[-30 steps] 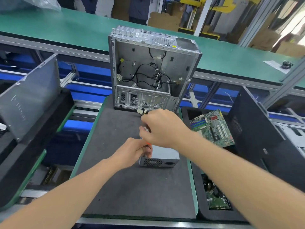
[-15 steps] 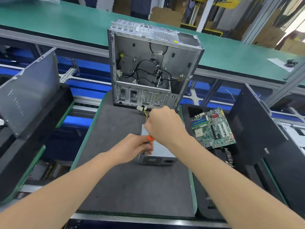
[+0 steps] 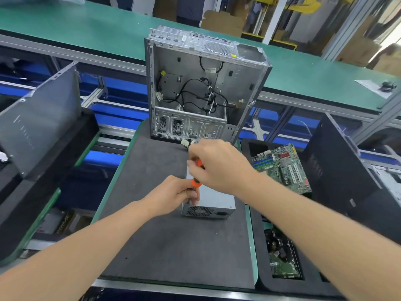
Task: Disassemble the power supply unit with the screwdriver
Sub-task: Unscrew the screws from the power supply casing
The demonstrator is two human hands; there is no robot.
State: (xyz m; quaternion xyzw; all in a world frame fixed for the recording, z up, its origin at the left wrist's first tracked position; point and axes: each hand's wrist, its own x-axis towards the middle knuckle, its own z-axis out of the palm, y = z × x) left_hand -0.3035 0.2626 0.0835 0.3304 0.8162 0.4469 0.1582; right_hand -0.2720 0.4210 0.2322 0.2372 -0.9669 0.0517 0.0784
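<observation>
A dark foam mat [image 3: 152, 246] covers the workbench, with a green conveyor behind. The grey power supply [image 3: 217, 200] lies flat mid-mat. At its 12 o'clock an opened computer case [image 3: 195, 83] stands upright; at 2 o'clock a circuit board [image 3: 284, 168] leans. The right hand [image 3: 219, 166] grips the orange-handled screwdriver [image 3: 196, 182] over the supply's left side. The left hand [image 3: 171, 195] curls round that left edge.

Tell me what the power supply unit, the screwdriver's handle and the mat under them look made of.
Power supply unit: sheet metal with a dull, bare grey finish; a fan grille is punched into its near face.
Screwdriver: the handle looks like glossy orange plastic with black, perhaps rubbery, sections; most of it is hidden.
Mat: dark grey and matte with no shine, probably foam or rubber; pale specks show on it.
</observation>
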